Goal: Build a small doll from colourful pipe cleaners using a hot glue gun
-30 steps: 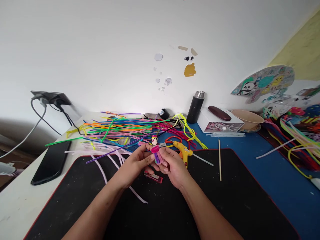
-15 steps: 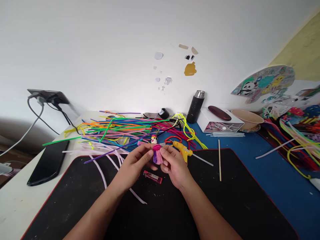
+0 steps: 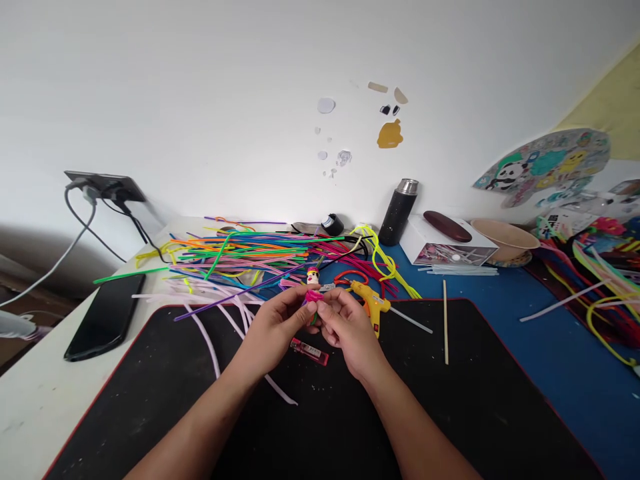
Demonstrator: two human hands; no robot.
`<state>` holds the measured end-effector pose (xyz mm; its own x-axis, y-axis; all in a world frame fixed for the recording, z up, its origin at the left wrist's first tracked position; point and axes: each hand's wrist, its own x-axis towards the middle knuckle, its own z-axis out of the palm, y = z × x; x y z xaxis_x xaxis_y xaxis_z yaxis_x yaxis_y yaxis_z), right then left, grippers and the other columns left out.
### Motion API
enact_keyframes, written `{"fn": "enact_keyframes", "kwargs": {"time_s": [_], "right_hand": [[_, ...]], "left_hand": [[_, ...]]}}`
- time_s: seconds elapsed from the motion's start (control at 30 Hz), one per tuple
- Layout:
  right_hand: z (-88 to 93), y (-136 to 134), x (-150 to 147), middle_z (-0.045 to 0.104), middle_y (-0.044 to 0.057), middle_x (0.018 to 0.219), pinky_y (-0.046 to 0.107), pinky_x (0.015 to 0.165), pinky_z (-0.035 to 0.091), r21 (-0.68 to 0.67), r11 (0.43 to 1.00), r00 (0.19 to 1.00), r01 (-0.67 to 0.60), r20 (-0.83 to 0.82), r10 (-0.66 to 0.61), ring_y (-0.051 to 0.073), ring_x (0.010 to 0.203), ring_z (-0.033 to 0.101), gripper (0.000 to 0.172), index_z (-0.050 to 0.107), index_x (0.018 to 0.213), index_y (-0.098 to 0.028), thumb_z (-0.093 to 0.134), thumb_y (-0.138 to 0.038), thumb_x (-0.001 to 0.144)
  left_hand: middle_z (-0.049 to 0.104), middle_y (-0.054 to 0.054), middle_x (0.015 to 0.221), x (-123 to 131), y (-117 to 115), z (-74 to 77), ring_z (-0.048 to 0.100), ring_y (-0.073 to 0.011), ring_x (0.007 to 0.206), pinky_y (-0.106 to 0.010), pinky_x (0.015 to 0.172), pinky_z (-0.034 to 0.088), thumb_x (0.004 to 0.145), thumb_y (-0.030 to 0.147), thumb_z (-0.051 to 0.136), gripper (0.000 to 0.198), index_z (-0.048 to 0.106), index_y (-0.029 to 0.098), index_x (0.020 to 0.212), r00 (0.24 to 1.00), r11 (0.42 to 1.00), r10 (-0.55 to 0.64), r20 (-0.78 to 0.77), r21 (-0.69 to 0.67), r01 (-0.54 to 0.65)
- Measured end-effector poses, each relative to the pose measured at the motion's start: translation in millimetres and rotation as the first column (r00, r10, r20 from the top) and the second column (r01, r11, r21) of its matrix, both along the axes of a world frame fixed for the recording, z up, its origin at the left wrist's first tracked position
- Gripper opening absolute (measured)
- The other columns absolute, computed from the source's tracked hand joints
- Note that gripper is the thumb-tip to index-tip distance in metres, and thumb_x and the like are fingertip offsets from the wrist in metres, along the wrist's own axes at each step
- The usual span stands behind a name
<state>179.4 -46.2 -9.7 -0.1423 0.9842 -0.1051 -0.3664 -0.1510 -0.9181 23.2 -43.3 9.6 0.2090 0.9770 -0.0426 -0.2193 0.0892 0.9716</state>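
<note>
Between my two hands is a small bundle of fuzzy pipe cleaners [image 3: 314,295], magenta on top with a bit of green below. My left hand [image 3: 273,327] pinches it from the left, thumb against its front. From the right, the thumb and fingers of my right hand [image 3: 353,330] close on it too; its lower part is hidden by the fingers. Just behind stands a little bottle-like item with a painted face and red top [image 3: 313,275]. A yellow glue gun [image 3: 370,303] with a clear stick lies beside my right hand. Below the fingers rests a flat red lighter-like object [image 3: 311,351].
Loose pipe cleaners [image 3: 250,253] spread across the back of the black mat [image 3: 320,427]. Orange-handled scissors [image 3: 353,275] lie behind the glue gun. At right are a wooden stick [image 3: 445,323], a black flask [image 3: 397,217] and a white box [image 3: 417,250]. A phone [image 3: 103,320] lies left.
The bundle has turned in my fingers: its purple and pink strands no longer face me, and green shows underneath. My fingers have drawn closer round it. The view has shifted slightly left.
</note>
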Motion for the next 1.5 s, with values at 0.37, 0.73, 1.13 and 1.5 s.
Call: {"fn": "enact_keyframes", "kwargs": {"time_s": [0.37,0.73,1.13,1.5], "right_hand": [[-5.7,0.8,0.4,0.046,-0.007,0.057,0.024,0.044,0.024,0.119,0.988,0.973,0.095,0.199,-0.117,0.01,0.047,0.036,0.032,0.074,0.095,-0.021,0.079,-0.051,0.088],[-1.2,-8.1,-0.8,0.051,-0.002,0.064,0.03,0.055,0.036,0.352,0.93,0.878,0.101,0.409,-0.25,0.016,0.058,0.043,0.025,0.081,0.115,-0.025,0.067,-0.039,0.099],[-6.9,-8.0,-1.8,0.065,0.001,0.074,0.029,0.057,0.042,0.429,0.903,0.854,0.03,0.458,-0.246,0.015,0.059,0.049,0.03,0.078,0.122,-0.019,0.06,-0.032,0.101],[-6.1,-8.0,-1.4,0.056,-0.003,0.064,0.027,0.053,0.037,0.439,0.896,0.845,0.072,0.451,-0.289,0.014,0.055,0.045,0.03,0.079,0.12,-0.019,0.059,-0.034,0.103]], "left_hand": [[0.076,-0.004,0.079,-0.3,0.7,1.1,0.072,-0.0211,0.068,-0.031,0.066,0.06,0.085,0.051,0.081,0.05,0.077,0.016,0.121,0.965,0.987,0.154,-0.212,0.086,-0.138],[0.081,-0.005,0.086,-4.6,1.4,-7.3,0.075,-0.0224,0.073,-0.031,0.072,0.057,0.093,0.04,0.07,0.039,0.077,0.019,0.126,0.867,0.96,0.233,-0.441,0.248,-0.132],[0.083,-0.006,0.093,-4.1,4.2,-10.7,0.077,-0.0231,0.076,-0.032,0.072,0.059,0.091,0.045,0.067,0.044,0.077,0.017,0.124,0.829,0.951,0.263,-0.493,0.277,-0.137],[0.082,-0.004,0.087,-4.5,3.9,-9.2,0.075,-0.0216,0.071,-0.031,0.069,0.058,0.093,0.044,0.065,0.045,0.076,0.017,0.127,0.814,0.954,0.249,-0.525,0.277,-0.114]]}}
